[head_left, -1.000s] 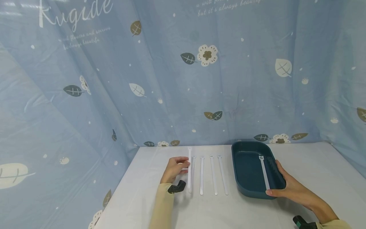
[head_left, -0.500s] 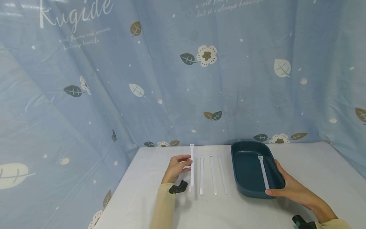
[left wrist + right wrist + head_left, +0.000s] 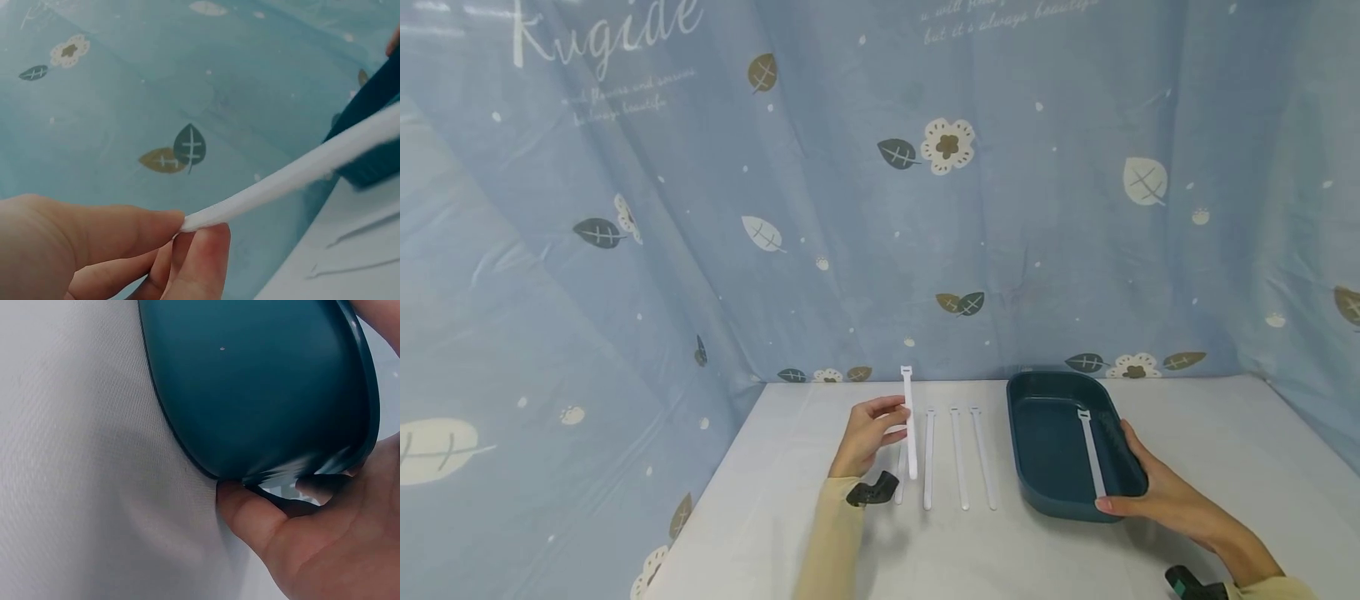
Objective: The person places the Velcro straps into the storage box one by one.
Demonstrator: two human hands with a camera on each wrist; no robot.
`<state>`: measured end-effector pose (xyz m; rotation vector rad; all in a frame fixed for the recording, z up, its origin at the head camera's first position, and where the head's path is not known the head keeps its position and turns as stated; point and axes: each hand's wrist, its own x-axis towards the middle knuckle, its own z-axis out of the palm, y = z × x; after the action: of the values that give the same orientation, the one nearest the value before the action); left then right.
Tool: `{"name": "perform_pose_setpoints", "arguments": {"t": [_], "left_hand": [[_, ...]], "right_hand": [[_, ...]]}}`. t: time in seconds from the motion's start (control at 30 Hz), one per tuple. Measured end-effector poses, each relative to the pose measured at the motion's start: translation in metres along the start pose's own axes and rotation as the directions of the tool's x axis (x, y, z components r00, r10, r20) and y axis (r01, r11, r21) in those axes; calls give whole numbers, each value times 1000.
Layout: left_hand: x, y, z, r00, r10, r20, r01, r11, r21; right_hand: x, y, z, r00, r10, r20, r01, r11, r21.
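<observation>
My left hand (image 3: 865,437) pinches a white cable tie (image 3: 911,442), a flat strap with a slotted head, between thumb and fingertips. It is raised above the table, slotted head uppermost. The left wrist view shows thumb and fingers gripping the edge of the tie (image 3: 281,181). Several more cable ties (image 3: 929,467) lie in a row on the table, the leftmost partly hidden. To their right stands a dark teal tray (image 3: 1060,504) with one cable tie (image 3: 1093,458) inside. My right hand (image 3: 1183,496) grips the tray's near right corner, its thumb on the near side.
A white cloth covers the table (image 3: 760,533). Behind and to the left hangs a blue curtain (image 3: 820,167) printed with leaves and flowers. Dark devices (image 3: 872,489) are worn at both wrists.
My left hand has lifted the cable tie off the row, moving it up and slightly right. The right hand and the tray have stayed in place.
</observation>
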<state>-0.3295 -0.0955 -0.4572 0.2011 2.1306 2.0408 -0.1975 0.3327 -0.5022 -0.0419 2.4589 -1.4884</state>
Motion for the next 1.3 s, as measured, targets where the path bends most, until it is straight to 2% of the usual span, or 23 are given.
{"name": "perform_pose_setpoints", "arguments": {"t": [0.67, 1.3], "left_hand": [[-3, 13, 31, 998, 46, 53, -44, 998, -42], [-2, 23, 59, 993, 28, 116, -14, 992, -122]], "right_hand": [[-2, 2, 1, 1000, -17, -7, 17, 1000, -2], [-1, 1, 2, 1000, -9, -9, 9, 1000, -9]]}}
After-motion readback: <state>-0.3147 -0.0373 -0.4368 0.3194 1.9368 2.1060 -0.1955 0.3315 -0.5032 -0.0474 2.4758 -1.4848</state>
